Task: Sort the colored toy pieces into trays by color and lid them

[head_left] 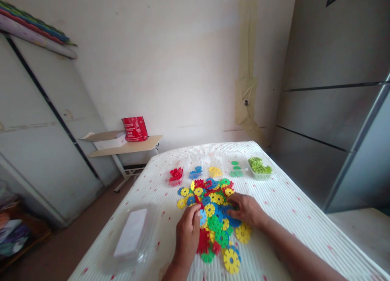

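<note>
Down at the bottom of the frame, here comes the left forearm [178, 269], rising steeply to the left hand [187, 230], back of the hand outward, fingers curled, thumb and index tips drawn together beside a red piece; whether they pinch it, I cannot tell. From the lower right corner the right forearm [295, 248] slants in, long and low, and the right hand [245, 210] reaches leftward, palm down, fingers loosely parted and bent over the pile's right edge, nothing seen gripped.

Between the two hands, lower centre, sits the pile of notched discs [214, 222], yellow, blue, green and red, overlapping on the spotted tabletop [292, 220]. Lower left, a clear plastic container [141, 254] with a white slab [131, 232].

Beyond the pile, a row of clear tubs [263, 176] in mid-frame: red pieces, blue, yellow, green, then a heap of light-green bits [258, 166] at the right end. Farther back, left of centre, a red bag [135, 129] stands on a small side table [137, 146]; behind everything, the pale wall [183, 70].
</note>
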`<state>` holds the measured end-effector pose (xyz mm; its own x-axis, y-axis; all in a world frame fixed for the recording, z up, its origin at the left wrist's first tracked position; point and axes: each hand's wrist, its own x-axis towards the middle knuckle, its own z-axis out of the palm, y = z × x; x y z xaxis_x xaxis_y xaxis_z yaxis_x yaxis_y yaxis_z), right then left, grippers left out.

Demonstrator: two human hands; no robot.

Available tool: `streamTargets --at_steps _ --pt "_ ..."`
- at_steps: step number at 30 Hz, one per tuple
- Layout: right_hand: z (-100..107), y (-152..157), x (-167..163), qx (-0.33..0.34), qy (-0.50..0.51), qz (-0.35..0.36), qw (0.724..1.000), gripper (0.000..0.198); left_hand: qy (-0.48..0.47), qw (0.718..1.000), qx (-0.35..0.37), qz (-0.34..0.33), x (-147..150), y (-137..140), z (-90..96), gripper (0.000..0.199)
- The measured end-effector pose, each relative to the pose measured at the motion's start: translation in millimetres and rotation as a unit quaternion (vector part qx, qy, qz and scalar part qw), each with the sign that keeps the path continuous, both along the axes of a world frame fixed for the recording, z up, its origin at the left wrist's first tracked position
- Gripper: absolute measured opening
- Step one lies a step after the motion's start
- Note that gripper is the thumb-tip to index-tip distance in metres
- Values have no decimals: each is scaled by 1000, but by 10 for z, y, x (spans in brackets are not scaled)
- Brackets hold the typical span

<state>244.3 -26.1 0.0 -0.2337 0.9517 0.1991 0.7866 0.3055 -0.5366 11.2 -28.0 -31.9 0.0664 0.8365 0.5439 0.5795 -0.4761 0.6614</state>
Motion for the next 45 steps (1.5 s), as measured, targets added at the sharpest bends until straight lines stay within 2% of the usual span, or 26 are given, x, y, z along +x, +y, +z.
streamTargets --at_steps 3,8,15,19,22,29,36,40,45 --pt "3 -25 -51 2 -41 8 999 20 -9 1000 3 -3 6 -5 9 24" --pt "-43 -2 -39 2 -40 14 999 18 -10 1000 13 -8 -11 -7 0 22" --pt "-57 23 -20 -6 85 17 996 13 -7 1000 19 5 -34 1 5 26" --pt "-92 43 -35 -16 172 -3 985 6 9 1000 20 6 -34 -5 2 29" --pt "-122 56 -39 -24 219 -7 975 9 17 1000 19 6 -34 -16 7 31" --pt "-146 42 -42 -61 284 18 957 21 15 999 31 2 -34 -19 15 30" --pt "-172 63 -58 -76 334 32 939 9 9 999 52 7 -23 -8 1 26" --pt "-185 78 -52 -36 324 19 945 7 9 999 53 7 -22 -17 15 25" --pt "-45 -34 -158 22 236 20 971 5 10 999 52 3 -7 -33 33 25"
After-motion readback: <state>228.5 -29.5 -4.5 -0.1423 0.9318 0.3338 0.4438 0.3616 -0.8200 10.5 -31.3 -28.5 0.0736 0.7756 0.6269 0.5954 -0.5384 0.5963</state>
